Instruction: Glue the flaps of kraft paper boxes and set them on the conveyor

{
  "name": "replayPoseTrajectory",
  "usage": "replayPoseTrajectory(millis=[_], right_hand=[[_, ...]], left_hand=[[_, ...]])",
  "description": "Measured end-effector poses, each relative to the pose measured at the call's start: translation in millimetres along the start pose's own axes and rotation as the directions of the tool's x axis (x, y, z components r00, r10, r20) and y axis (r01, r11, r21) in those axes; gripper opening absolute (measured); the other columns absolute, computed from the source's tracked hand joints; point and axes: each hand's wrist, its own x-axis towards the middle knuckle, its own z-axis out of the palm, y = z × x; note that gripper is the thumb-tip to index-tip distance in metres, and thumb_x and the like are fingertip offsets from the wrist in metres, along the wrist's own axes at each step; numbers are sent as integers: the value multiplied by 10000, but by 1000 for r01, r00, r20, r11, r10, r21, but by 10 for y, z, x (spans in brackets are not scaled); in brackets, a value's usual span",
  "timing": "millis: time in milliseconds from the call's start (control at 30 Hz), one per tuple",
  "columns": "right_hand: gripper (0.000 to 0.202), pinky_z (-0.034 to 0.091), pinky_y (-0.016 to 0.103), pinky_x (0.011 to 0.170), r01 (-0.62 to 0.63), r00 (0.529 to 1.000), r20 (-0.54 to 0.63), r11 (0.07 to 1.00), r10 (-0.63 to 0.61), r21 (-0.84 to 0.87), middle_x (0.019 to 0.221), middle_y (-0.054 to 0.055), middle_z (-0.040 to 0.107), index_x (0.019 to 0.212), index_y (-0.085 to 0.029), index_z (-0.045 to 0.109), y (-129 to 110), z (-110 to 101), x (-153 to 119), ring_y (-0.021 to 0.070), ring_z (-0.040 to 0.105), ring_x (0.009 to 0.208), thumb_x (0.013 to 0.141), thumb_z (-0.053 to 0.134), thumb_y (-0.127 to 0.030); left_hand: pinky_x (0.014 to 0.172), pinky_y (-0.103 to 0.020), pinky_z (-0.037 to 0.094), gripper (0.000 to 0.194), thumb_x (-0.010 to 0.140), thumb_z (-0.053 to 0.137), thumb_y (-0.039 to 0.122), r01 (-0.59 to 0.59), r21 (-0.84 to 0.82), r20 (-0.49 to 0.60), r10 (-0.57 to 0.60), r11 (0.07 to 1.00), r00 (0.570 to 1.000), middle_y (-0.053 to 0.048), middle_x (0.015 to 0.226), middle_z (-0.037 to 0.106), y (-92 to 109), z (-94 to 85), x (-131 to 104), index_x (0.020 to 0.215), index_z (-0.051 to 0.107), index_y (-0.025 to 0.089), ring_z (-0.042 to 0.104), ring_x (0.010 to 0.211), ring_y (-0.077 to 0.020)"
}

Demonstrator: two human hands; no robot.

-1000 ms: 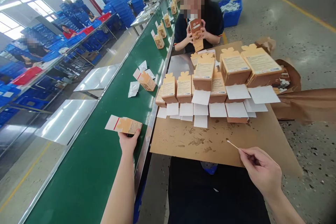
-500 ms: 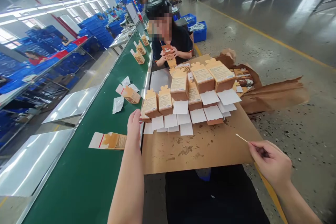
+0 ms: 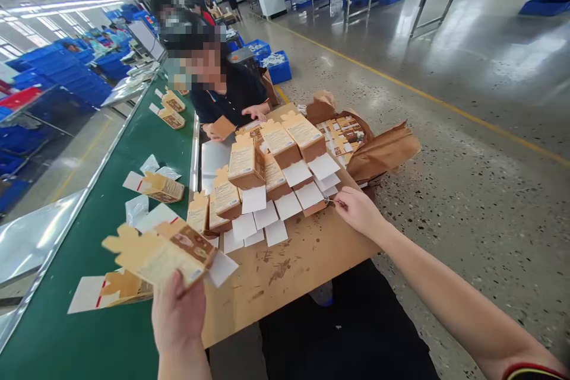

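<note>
My left hand [image 3: 178, 309] is closed on a small brown and tan carton [image 3: 178, 252], tilted above the green belt, with its end flaps sticking out. My right hand [image 3: 358, 208] pinches a thin cotton swab [image 3: 330, 200], whose far end lies at the right edge of the carton pile. That pile of similar cartons [image 3: 246, 161] is stacked on a brown cardboard sheet [image 3: 285, 273], white flaps hanging toward me. Another carton [image 3: 120, 288] lies on the belt just left of my left hand.
The green conveyor belt [image 3: 89, 344] runs along my left, carrying more cartons [image 3: 164, 187] and silvery packets [image 3: 136, 209]. Across the pile, a co-worker [image 3: 227, 98] handles a carton piece. Brown wrapping paper [image 3: 383, 154] and more flat cartons [image 3: 342, 133] are at the right.
My left hand has picked up a carton and brought it back over the belt. My right hand has moved inward with the swab to the pile's edge. The view has turned right.
</note>
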Motion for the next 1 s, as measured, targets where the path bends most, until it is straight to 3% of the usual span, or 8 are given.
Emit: replayPoseTrajectory(millis=[133,267,433,567,633,800,900,1000], right_hand=[[291,473,317,738,44,992,120,998,-39,-47,863,43,668,795,-231,693,48,62,115,196,603,769,1022,605,-71],[330,455,320,727,69,986,160,995,-56,-73,876,39,658,748,-239,646,36,74,191,191,585,759,1033,627,-74],[313,467,304,704,49,997,62,999,-48,-18,842,14,639,759,-239,653,1,-20,125,174,591,725,1001,646,-41],[257,502,292,657,18,978,-208,995,3,100,790,-5,649,845,-240,730,-98,-59,-409,162,592,668,1057,669,-107],[248,499,286,603,13,965,-261,983,36,183,764,-8,671,877,-244,755,-267,43,-771,157,591,636,1087,681,-134],[277,529,272,609,110,993,-80,938,-89,328,783,-7,677,918,-246,769,-928,606,-1364,146,601,651,1105,628,-98],[317,525,270,645,228,973,-31,927,-229,298,792,-7,644,861,-246,713,-1166,889,-1391,150,596,689,1108,596,-84],[357,497,272,633,277,960,-23,932,-279,232,786,-9,617,811,-246,658,-1173,974,-1324,150,563,680,1120,582,-86]], left_hand=[[1315,-628,584,848,686,1044,597,274,-127,66,-267,953,961,-93,1491,853,-270,-72,-609,1466,820,351,681,1582,-468],[1241,-636,640,956,546,1162,560,463,-45,133,-454,885,881,-166,1359,887,-699,-34,-906,1392,842,251,775,1445,-501],[1282,-622,611,949,601,1162,621,362,45,100,-365,931,926,-190,1415,869,-973,105,-931,1387,807,229,806,1419,-458],[1288,-641,608,915,607,1175,594,361,86,134,-369,929,920,-187,1356,882,-955,145,-894,1350,785,229,818,1404,-460],[1299,-648,598,916,648,1168,569,338,80,120,-345,938,931,-182,1380,877,-900,165,-904,1400,760,242,813,1416,-453],[1288,-620,610,921,668,1173,526,300,87,115,-309,950,944,-206,1458,845,-756,262,-938,1426,742,229,802,1436,-442],[1263,-603,629,937,654,1167,574,248,87,97,-256,965,962,-211,1464,844,-745,314,-953,1414,754,214,816,1403,-433],[1227,-632,648,959,597,1164,647,219,91,57,-225,971,973,-222,1403,862,-775,335,-974,1351,779,196,844,1326,-446]])
